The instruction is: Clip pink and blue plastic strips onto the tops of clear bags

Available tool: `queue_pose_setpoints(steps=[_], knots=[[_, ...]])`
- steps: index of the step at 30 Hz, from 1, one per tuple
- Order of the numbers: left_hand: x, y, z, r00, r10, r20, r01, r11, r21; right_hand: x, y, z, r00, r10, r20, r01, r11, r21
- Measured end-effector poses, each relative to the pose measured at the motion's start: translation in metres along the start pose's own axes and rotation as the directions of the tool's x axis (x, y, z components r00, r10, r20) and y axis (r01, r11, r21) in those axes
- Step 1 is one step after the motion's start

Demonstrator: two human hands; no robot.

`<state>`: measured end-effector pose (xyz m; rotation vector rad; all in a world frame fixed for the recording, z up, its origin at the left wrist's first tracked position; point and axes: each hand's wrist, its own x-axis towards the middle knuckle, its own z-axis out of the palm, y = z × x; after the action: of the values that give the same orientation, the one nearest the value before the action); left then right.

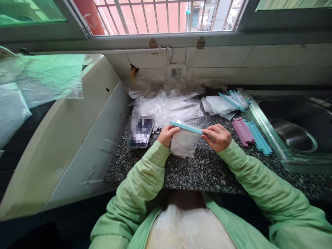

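Note:
A small clear plastic bag [184, 142] hangs above the speckled granite counter [207, 169], with a teal sealing clip [187, 127] across its top edge. My left hand [167, 135] grips the left end of the clip and bag. My right hand [217, 137] pinches the clip's right end. Both sleeves are light green.
Loose pink clips [243, 130] and teal clips [260, 138] lie to the right, near a steel sink [295, 135]. Clipped bags [225, 103] and a heap of clear bags [166, 107] sit behind. A phone [140, 131] lies at left beside a white appliance [72, 138].

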<state>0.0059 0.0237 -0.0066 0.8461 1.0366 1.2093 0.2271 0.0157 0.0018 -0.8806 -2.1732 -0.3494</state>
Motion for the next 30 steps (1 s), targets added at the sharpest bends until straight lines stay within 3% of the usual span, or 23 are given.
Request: queue_pose_setpoints(steps=[6,11,17,19,22,24,26,30], knots=[[-0.003,0.006,0.002,0.999,0.035,0.02,-0.035,0.999,0.005,0.002,-0.002,-0.003,0.999,-0.043,0.004,0.043,0.998,-0.055],[0.0,0.003,0.001,0.998,0.049,-0.04,-0.049,0.999,0.014,0.003,-0.004,-0.004,0.997,-0.077,0.018,0.079,0.991,-0.106],[-0.001,0.004,0.001,0.998,0.06,-0.017,-0.06,0.998,-0.013,0.004,-0.007,-0.004,0.996,-0.094,-0.002,0.094,0.992,-0.083],[-0.003,0.006,0.002,0.993,0.114,-0.009,-0.114,0.993,0.007,0.005,-0.009,-0.006,0.998,-0.044,-0.035,0.042,0.998,-0.047],[-0.009,0.012,0.006,0.987,0.157,0.046,-0.159,0.985,0.069,0.004,-0.01,-0.008,0.988,0.142,-0.052,-0.138,0.987,0.078],[-0.014,0.015,0.01,0.982,0.154,0.112,-0.167,0.979,0.117,0.004,-0.01,-0.008,0.957,0.285,0.054,-0.29,0.931,0.223],[-0.017,0.017,0.014,0.974,0.148,0.173,-0.175,0.973,0.151,0.004,-0.009,-0.006,0.894,0.373,0.247,-0.442,0.821,0.362],[-0.019,0.017,0.017,0.958,0.15,0.244,-0.198,0.962,0.188,0.005,-0.011,-0.001,0.734,0.352,0.58,-0.651,0.607,0.456]])
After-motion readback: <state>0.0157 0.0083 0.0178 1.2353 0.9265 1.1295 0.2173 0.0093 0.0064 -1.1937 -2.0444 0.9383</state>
